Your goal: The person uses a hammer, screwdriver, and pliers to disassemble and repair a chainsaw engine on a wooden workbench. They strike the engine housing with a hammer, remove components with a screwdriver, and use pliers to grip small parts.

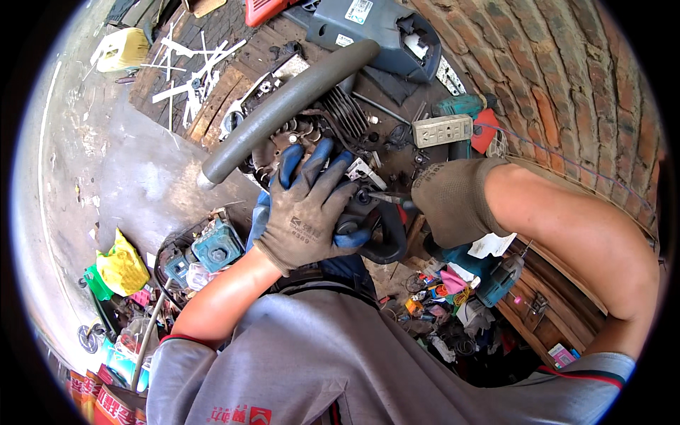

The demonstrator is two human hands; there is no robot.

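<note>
A partly stripped engine (347, 117) with cooling fins and a finned wheel lies on the bench in front of me. My left hand (304, 202), in a grey glove with blue fingers, lies over its near side with the fingers spread. The left thumb rests by a dark round part. My right hand (453, 202), in a similar glove, is closed round a thin metal tool (386, 197). Its tip touches or nearly touches a small round fitting beside the left fingers; its handle is hidden in the glove. A black loop handle (393, 237) curves below that tip.
A thick grey tube (290, 110) slants across the engine. Beyond it lie a dark grey housing (354, 25) and white strips (195, 78). A power strip (443, 131) and a green drill (460, 105) sit by the brick wall (538, 85). A teal machine (216, 244) stands left.
</note>
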